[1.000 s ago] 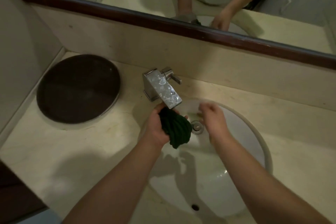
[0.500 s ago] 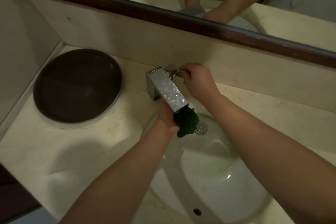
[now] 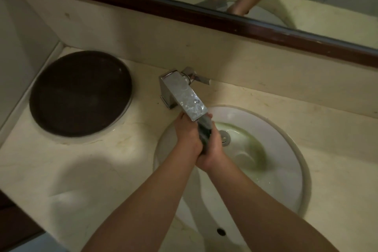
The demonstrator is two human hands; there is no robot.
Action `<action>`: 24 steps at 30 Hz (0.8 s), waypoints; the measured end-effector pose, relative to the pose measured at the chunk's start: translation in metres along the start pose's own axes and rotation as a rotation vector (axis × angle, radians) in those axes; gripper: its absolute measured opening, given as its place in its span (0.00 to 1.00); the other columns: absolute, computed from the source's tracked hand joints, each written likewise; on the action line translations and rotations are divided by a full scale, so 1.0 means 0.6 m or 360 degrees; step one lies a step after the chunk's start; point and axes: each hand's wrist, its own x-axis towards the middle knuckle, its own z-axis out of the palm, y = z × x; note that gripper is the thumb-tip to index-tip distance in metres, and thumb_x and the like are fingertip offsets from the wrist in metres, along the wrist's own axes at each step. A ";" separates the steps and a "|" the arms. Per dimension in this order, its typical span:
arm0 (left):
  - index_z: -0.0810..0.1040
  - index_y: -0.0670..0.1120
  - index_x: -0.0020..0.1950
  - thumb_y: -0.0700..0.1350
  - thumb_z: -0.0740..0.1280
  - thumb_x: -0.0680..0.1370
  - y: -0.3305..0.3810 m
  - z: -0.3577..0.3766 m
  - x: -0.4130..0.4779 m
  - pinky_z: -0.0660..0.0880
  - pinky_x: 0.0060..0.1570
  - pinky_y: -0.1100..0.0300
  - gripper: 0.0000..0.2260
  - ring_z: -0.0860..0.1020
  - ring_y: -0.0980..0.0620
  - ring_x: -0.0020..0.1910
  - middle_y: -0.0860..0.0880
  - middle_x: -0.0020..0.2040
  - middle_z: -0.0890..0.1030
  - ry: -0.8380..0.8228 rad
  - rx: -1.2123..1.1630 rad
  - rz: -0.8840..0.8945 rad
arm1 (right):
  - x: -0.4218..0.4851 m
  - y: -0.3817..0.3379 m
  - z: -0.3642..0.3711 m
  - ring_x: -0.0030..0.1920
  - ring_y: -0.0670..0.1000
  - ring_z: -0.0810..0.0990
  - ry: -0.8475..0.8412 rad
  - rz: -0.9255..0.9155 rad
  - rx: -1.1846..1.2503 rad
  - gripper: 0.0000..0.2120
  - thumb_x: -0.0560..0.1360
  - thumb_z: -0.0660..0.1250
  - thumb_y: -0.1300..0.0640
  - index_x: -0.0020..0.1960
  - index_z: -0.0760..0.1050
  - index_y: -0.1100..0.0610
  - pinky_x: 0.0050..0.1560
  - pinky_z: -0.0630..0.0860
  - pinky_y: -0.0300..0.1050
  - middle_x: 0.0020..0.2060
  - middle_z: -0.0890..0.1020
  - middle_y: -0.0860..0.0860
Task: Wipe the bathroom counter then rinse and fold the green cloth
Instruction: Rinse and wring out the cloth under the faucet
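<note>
The green cloth (image 3: 205, 135) is bunched into a dark wad, pressed between my left hand (image 3: 187, 135) and my right hand (image 3: 212, 150). Both hands sit just under the spout of the square chrome faucet (image 3: 185, 96), over the left part of the white sink basin (image 3: 282, 149). Water streams from the spout onto the cloth. Greenish water pools around the drain (image 3: 224, 138). Most of the cloth is hidden by my fingers. The cream bathroom counter (image 3: 86, 170) surrounds the basin.
A round dark brown tray (image 3: 79, 93) lies on the counter at the left. The faucet lever (image 3: 201, 79) points right, near the backsplash. A dark wooden mirror frame (image 3: 204, 14) runs above. The overflow hole (image 3: 221, 231) is at the basin's near side.
My right hand left the faucet lever and came down onto the cloth beside my left hand. Water now runs and green-tinted water has spread in the basin.
</note>
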 end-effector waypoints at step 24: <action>0.73 0.46 0.36 0.50 0.60 0.80 0.046 -0.003 -0.001 0.71 0.36 0.61 0.15 0.74 0.52 0.31 0.49 0.28 0.75 -0.0069 -0.0039 -0.0245 | 0.014 -0.052 -0.030 0.57 0.61 0.78 0.0652 -0.0916 -0.1919 0.41 0.66 0.45 0.28 0.63 0.72 0.55 0.58 0.75 0.57 0.58 0.79 0.59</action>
